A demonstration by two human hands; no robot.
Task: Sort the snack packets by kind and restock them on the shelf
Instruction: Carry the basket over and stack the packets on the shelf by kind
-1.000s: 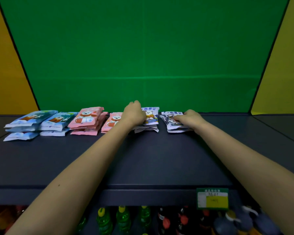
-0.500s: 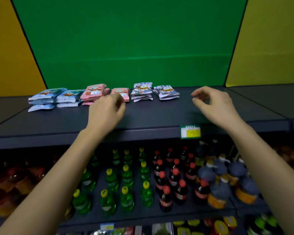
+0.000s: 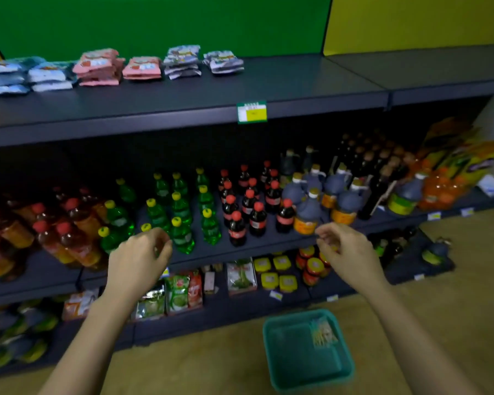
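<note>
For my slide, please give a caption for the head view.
Left hand and right hand empty; sorted packets on top shelf; one packet in basket.

Plain dark slate-grey metal top shelf point(image 3: 268, 81), backed by a flat green wall panel point(image 3: 154, 21) and a flat yellow wall panel point(image 3: 411, 18). On it, from the left: pale blue plastic snack packets point(image 3: 3, 78); pink plastic snack packets point(image 3: 99, 67) with a whitish picture patch; white-and-grey plastic snack packets point(image 3: 182, 61) with busy, blurred print. Green-bordered paper price tag point(image 3: 252, 112), white and yellow inside. Below, clear green plastic bottles point(image 3: 180, 212) with yellow caps; near-black cola bottles point(image 3: 248, 206) with red caps and red labels; amber drink bottles point(image 3: 54, 232) with red caps; blue-grey jugs point(image 3: 311, 212) with orange labels. Teal square plastic basket point(image 3: 268, 337) on tan floor point(image 3: 454, 323), with a pale packet point(image 3: 322, 333) printed yellow-green inside.
</note>
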